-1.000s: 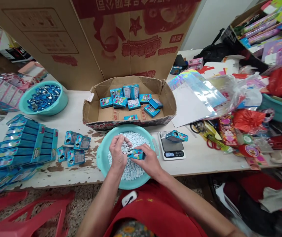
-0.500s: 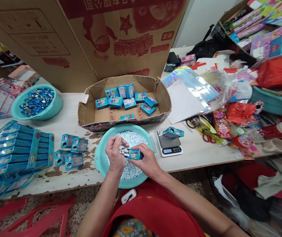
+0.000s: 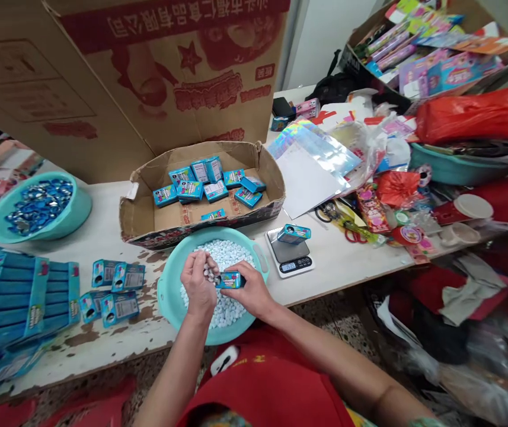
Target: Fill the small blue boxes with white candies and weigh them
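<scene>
Blue box gripped by right hand; left hand seemingly cups several pellets.

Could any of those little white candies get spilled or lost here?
Maybe. The left hand pinches small white candies at the mouth of the small blue cardboard box held by the right hand; a slip could drop some, though likely back into the round teal plastic basin. That basin overhangs the white table's edge, so a bump might tip it.
</scene>
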A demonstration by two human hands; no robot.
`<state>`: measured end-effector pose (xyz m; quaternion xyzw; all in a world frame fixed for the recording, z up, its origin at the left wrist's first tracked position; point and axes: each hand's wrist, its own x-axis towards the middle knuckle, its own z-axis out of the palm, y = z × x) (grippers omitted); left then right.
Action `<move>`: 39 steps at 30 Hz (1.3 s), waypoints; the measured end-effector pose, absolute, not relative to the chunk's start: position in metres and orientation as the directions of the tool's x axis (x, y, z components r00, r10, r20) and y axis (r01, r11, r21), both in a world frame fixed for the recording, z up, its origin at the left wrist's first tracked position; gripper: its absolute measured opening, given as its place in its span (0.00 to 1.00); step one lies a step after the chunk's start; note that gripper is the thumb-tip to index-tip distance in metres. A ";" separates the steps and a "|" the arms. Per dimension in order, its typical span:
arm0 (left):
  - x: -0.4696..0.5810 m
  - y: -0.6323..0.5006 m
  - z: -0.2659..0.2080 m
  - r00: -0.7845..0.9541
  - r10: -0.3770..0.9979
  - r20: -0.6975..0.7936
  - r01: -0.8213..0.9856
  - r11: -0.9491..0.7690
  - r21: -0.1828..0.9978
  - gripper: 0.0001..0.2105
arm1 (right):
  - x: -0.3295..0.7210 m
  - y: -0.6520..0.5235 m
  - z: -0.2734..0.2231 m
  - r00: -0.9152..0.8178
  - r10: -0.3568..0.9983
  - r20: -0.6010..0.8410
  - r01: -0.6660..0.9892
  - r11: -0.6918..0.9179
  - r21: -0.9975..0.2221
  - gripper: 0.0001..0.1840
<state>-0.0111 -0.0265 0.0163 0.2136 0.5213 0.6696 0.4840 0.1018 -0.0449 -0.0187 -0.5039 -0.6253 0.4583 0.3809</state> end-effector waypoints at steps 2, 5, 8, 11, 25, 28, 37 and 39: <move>-0.009 -0.027 0.018 -0.428 0.876 -0.221 -0.437 0.013 0.899 0.10 | 0.102 -0.046 -0.016 -0.188 0.982 0.026 0.273 0.078 -0.959 0.20; -0.003 -0.027 0.022 -0.390 0.896 -0.211 -0.427 0.027 0.904 0.10 | 0.099 -0.047 -0.013 -0.179 0.983 0.039 0.260 0.086 -0.962 0.18; 0.000 -0.025 0.030 -0.354 0.914 -0.199 -0.420 0.035 0.907 0.10 | 0.100 -0.045 -0.014 -0.170 0.984 0.044 0.260 0.088 -0.962 0.19; -0.009 -0.020 0.036 -0.383 0.904 -0.190 -0.418 0.014 0.908 0.09 | 0.111 -0.042 -0.014 -0.125 0.990 0.065 0.247 0.095 -0.964 0.23; -0.025 -0.042 -0.109 -0.018 0.995 -0.102 0.986 0.035 0.161 0.21 | 0.247 -0.123 -0.025 0.180 0.977 -0.117 0.292 -0.167 -0.942 0.16; -0.020 -0.044 -0.112 0.118 0.983 -0.138 0.981 -0.093 0.172 0.20 | 0.250 -0.119 -0.055 0.190 0.976 -0.111 0.326 -0.169 -0.930 0.15; -0.050 -0.033 -0.098 -0.045 0.998 -0.037 0.927 0.056 0.370 0.15 | 0.232 -0.097 -0.110 0.107 0.994 -0.022 0.357 -0.059 -0.932 0.18; -0.056 -0.027 -0.095 -0.104 0.993 -0.057 0.863 0.119 0.491 0.13 | 0.237 -0.095 -0.105 0.079 0.997 0.010 0.403 -0.023 -0.915 0.21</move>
